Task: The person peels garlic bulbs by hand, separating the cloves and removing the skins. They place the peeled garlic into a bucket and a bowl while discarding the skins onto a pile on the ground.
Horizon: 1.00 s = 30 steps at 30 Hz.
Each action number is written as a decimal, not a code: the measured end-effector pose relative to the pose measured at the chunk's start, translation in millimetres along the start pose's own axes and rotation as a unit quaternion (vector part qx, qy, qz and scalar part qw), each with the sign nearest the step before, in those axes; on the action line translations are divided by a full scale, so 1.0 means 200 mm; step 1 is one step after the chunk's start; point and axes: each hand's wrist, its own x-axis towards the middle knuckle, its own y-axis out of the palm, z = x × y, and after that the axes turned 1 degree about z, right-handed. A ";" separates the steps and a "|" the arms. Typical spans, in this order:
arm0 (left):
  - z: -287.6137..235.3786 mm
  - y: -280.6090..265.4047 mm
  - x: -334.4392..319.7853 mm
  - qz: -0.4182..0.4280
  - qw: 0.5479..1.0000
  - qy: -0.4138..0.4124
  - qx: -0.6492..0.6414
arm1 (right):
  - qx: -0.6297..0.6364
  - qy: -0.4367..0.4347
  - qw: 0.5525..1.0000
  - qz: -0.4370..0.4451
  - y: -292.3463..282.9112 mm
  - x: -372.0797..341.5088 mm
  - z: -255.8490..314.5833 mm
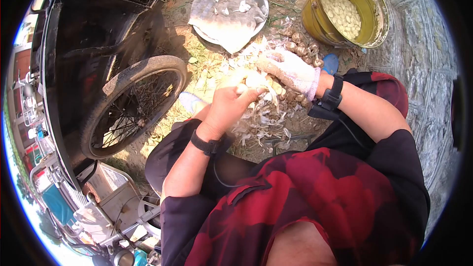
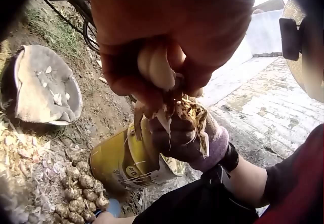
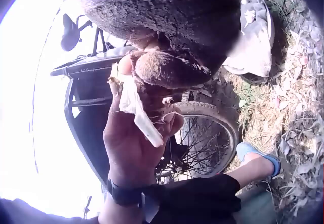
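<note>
My bare left hand (image 1: 229, 103) grips part of a garlic bulb, its plump white cloves (image 2: 157, 67) showing between thumb and fingers in the left wrist view. Close against it, my right hand (image 1: 290, 71) wears a pale, dirt-stained glove, its fingers curled round dry garlic skin (image 2: 197, 117). A pale strip of peel (image 3: 139, 112) hangs between the two hands in the right wrist view. Beneath them lies a heap of shed skins (image 1: 263, 123). Several whole garlic bulbs (image 2: 81, 193) are piled beside it.
A yellow bucket (image 1: 313, 17) holding many pale cloves stands front right. Ahead is a metal basin (image 1: 263, 7) lined with grey cloth (image 1: 212, 17), a few cloves on it. On the left stands a dark cart with a spoked wheel (image 1: 113, 88). Blue shoes (image 3: 273, 163) show near the heap.
</note>
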 end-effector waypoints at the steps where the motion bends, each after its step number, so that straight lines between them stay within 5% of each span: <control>1: 0.00 0.00 0.00 0.013 0.999 0.017 0.040 | -0.064 -0.042 0.997 -0.014 0.00 0.00 -0.03; 2: 0.01 -0.01 0.00 0.012 0.999 0.016 0.040 | -0.063 -0.042 0.997 -0.013 0.00 -0.01 -0.05; 4: 0.01 -0.03 -0.01 -0.021 0.999 -0.035 -0.007 | 0.229 0.091 0.967 -0.070 0.03 -0.01 0.04; 7: -0.06 -0.01 -0.01 -0.012 0.999 0.021 -0.043 | 0.412 0.100 0.905 -0.005 -0.10 0.04 0.00; 8: -0.06 -0.01 -0.01 -0.011 0.999 0.021 -0.043 | 0.429 0.117 0.894 -0.056 -0.10 0.03 0.00; 11: -0.01 -0.05 0.00 -0.017 1.000 0.010 0.018 | 0.399 0.134 0.900 -0.109 -0.05 0.04 0.11; 12: 0.02 -0.06 0.01 -0.009 0.998 0.008 0.055 | 0.373 0.157 0.914 -0.033 -0.08 0.04 0.10; 15: 0.05 -0.05 0.01 -0.003 0.992 0.016 0.123 | 0.338 0.157 0.928 0.013 -0.04 0.02 0.10; 16: 0.04 -0.05 0.01 -0.005 0.988 0.027 0.155 | 0.258 0.170 0.951 0.025 -0.03 0.01 0.14; 17: 0.03 -0.05 0.00 -0.005 0.988 0.026 0.155 | 0.117 0.079 0.988 0.059 -0.03 0.02 0.00; 19: -0.06 -0.04 -0.01 0.033 0.958 -0.055 0.280 | 0.131 0.097 0.985 0.060 0.04 0.00 0.16; 22: 0.01 0.00 -0.01 -0.028 0.965 0.043 0.256 | 0.134 0.147 0.979 0.045 0.07 -0.03 0.18; 26: 0.00 0.01 -0.01 -0.033 0.961 0.040 0.271 | 0.058 0.157 0.986 -0.012 0.09 -0.02 0.16; 28: 0.04 0.01 0.00 -0.044 0.972 0.081 0.216 | 0.066 0.002 0.992 -0.105 0.10 0.01 0.05; 29: 0.05 0.00 0.01 -0.045 0.972 0.083 0.216 | 0.065 0.000 0.992 -0.105 0.10 0.01 0.04; 30: 0.06 -0.01 0.01 -0.047 0.985 0.068 0.150 | 0.193 0.073 0.974 -0.098 0.09 0.01 0.08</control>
